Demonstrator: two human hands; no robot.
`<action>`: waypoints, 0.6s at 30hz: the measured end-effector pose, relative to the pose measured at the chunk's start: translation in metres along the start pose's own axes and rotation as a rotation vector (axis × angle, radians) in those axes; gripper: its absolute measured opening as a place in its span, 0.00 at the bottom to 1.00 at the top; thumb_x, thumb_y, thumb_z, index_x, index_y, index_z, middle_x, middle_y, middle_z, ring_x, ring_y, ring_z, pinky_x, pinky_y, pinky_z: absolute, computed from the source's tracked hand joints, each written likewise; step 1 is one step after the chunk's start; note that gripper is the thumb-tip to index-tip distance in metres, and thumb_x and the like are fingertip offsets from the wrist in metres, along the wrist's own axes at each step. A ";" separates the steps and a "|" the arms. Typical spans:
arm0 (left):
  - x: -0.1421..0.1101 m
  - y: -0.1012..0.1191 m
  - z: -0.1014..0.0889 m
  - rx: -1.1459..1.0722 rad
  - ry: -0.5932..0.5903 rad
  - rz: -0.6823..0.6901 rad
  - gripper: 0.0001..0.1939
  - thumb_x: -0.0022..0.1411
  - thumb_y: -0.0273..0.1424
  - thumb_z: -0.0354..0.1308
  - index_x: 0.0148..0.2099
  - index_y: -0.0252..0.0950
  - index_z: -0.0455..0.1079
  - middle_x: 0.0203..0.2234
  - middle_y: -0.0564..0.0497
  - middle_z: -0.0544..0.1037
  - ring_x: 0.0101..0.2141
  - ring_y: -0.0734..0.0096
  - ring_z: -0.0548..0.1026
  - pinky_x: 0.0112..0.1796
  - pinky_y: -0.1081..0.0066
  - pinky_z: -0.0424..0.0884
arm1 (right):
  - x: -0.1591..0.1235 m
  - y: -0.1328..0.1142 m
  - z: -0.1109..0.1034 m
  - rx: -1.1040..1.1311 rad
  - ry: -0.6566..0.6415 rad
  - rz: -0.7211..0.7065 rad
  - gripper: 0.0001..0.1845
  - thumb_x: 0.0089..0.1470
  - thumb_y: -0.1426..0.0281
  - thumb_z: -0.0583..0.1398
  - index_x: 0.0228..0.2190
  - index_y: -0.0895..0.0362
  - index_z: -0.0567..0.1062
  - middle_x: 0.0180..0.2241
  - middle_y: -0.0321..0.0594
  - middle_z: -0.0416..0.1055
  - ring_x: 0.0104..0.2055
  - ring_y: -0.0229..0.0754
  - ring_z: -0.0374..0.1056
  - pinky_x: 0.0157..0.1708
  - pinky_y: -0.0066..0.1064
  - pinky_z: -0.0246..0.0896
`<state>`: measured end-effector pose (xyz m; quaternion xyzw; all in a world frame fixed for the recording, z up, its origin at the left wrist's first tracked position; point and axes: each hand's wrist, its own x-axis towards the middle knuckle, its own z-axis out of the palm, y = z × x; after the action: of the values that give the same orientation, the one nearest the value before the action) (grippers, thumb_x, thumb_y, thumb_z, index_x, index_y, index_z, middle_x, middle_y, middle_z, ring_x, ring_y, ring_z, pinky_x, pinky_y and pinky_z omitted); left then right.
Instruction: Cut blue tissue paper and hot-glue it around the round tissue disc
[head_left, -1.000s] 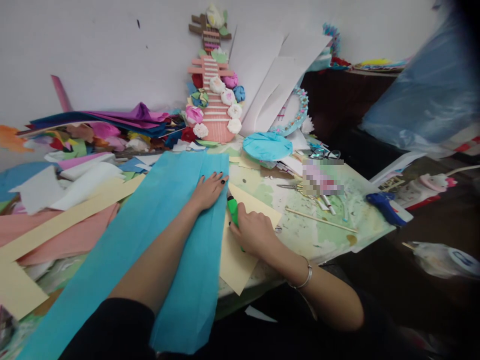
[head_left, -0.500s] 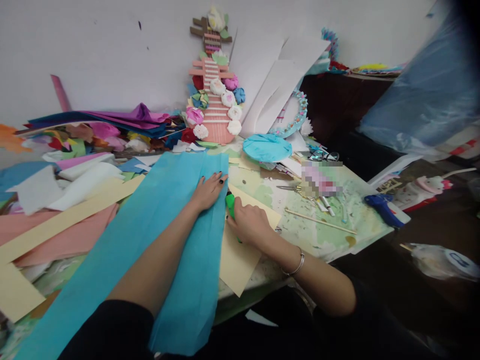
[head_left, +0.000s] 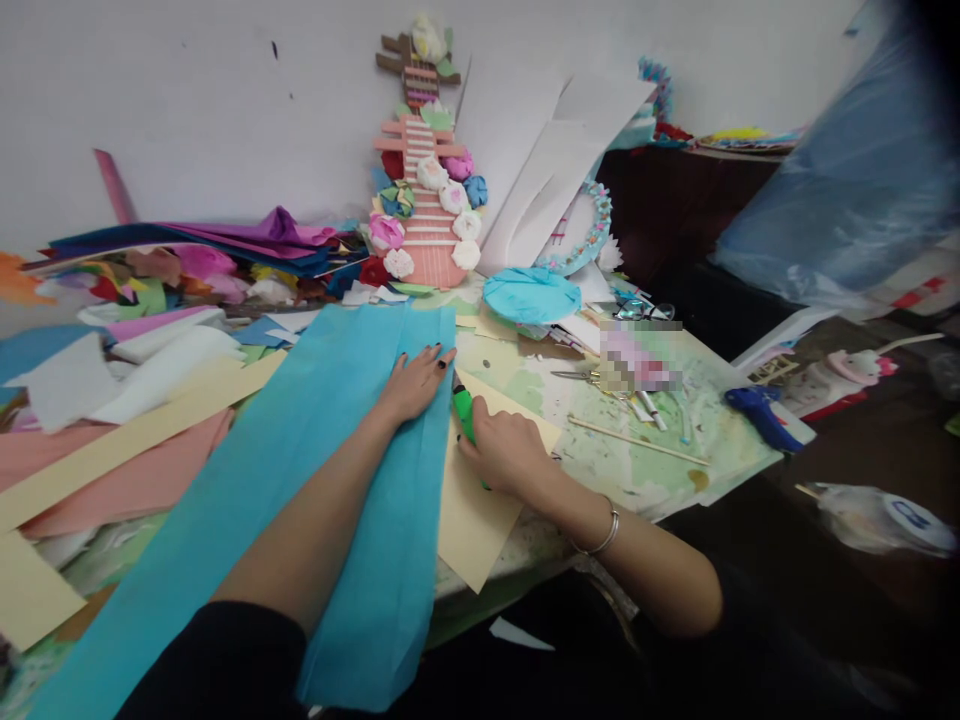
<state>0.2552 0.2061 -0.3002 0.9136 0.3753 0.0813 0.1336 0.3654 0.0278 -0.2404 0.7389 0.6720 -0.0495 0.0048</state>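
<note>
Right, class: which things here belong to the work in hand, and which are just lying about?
Apparently in use:
- long turquoise paper, under the left hand
- slim green tool, in the right hand
- cream paper sheet, beneath the tool

Apparently lying about:
- metal scissors
- thin wooden stick
- round turquoise paper-covered disc

Fairly soft, muted indoor light evens out the pale wall (head_left: pixel 195 120), with faint shadows; the source is unseen. Wide-angle stretching and softness mark the edges, the right corners fall dark, and pixelation hides one patch.
</note>
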 end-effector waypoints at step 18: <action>-0.012 -0.014 -0.036 -0.064 0.404 -0.212 0.29 0.67 0.43 0.38 0.64 0.34 0.59 0.62 0.45 0.65 0.62 0.66 0.63 0.60 0.65 0.59 | -0.063 0.037 -0.004 0.199 -0.012 0.024 0.22 0.57 0.60 0.54 0.49 0.58 0.67 0.34 0.48 0.76 0.34 0.51 0.72 0.30 0.34 0.58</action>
<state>0.2287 0.2142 -0.2705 0.8296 0.4855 0.2599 0.0925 0.3966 -0.0385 -0.2338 0.7436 0.6547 -0.1201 -0.0641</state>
